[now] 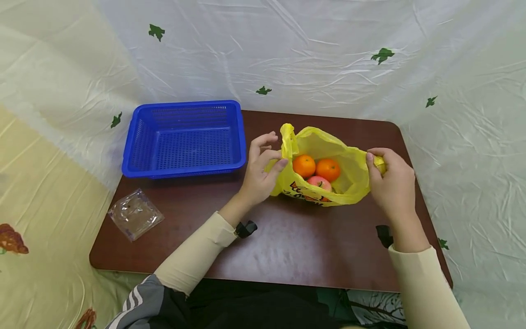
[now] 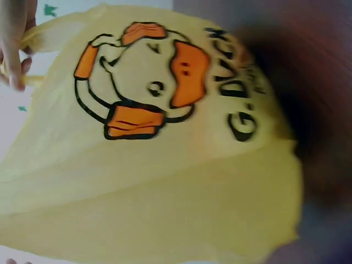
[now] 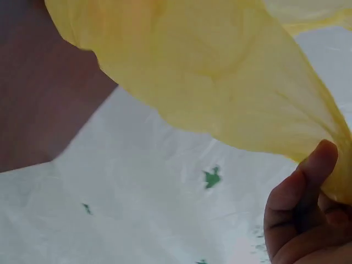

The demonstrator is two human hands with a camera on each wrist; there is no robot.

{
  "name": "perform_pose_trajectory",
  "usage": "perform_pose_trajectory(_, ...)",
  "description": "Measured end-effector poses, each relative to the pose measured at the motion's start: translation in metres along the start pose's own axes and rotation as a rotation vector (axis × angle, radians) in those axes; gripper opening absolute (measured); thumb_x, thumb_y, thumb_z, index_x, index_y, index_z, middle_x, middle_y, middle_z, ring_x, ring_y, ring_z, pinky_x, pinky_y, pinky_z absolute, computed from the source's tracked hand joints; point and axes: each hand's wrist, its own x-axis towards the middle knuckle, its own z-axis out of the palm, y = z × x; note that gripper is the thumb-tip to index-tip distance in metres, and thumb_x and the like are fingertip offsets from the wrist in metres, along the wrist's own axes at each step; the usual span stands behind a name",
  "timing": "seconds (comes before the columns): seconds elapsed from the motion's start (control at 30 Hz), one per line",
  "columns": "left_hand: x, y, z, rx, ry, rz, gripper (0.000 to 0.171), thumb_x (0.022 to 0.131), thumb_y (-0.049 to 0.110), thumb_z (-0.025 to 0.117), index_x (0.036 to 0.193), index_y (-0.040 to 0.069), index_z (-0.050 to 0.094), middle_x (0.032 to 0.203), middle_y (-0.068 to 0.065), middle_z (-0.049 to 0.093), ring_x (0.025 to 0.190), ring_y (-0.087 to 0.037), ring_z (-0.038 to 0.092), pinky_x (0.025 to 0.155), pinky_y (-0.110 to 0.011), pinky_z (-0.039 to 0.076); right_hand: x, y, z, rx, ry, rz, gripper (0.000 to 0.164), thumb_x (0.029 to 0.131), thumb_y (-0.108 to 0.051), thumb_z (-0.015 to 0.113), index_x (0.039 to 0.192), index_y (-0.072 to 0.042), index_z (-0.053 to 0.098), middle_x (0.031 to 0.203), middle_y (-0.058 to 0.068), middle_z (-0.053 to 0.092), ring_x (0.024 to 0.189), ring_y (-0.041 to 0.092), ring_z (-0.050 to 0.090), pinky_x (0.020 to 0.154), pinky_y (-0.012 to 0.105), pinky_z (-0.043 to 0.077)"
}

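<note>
A yellow plastic bag (image 1: 353, 183) stands with its mouth wide, a cartoon duck printed on its side (image 2: 148, 77). Inside it, two oranges (image 1: 328, 170) and a pinkish-red apple (image 1: 319, 183) are visible; the bottom of the bag is partly hidden. My right hand (image 1: 392, 183) grips the bag's right handle, bunched between thumb and curled fingers, as the right wrist view also shows. At the bag's left side is my left hand (image 1: 260, 171), fingers spread and loosely bent beside the upright left handle (image 1: 289, 139).
A blue perforated plastic basket (image 1: 185, 171) with nothing in it stands at the back left of the brown table (image 1: 312, 246). Nearer the left edge lies a clear, crinkled plastic packet (image 1: 136, 214). Pale sheeting (image 1: 320, 55) surrounds the table at the back and sides.
</note>
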Motion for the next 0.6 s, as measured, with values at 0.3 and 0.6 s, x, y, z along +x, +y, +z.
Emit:
perform_pose_trajectory(0.3, 0.008, 0.016, 0.009, -0.152, -0.175, 0.022, 0.025, 0.099, 0.031, 0.042, 0.093, 0.008, 0.05, 0.137, -0.024, 0.026, 0.144, -0.035, 0.015, 0.115, -0.047, 0.016, -0.009, -0.052, -0.008, 0.003, -0.121, -0.514, 0.017, 0.078, -0.009, 0.076, 0.095, -0.009, 0.073, 0.081, 0.002, 0.068, 0.075, 0.021, 0.044, 0.062, 0.029, 0.033)
perform_pose_trajectory(0.6, 0.018, 0.021, 0.018, -0.221, -0.347, 0.011, 0.029, 0.1, 0.033, 0.036, 0.097, 0.007, 0.049, 0.123, -0.017, 0.021, 0.135, -0.032, 0.03, 0.108, -0.034, 0.032, -0.008, -0.083, -0.004, 0.119, -0.273, -0.739, 0.025, 0.075, -0.001, 0.075, 0.097, -0.007, 0.065, 0.083, 0.0, 0.064, 0.078, 0.018, 0.047, 0.063, 0.029, 0.04)
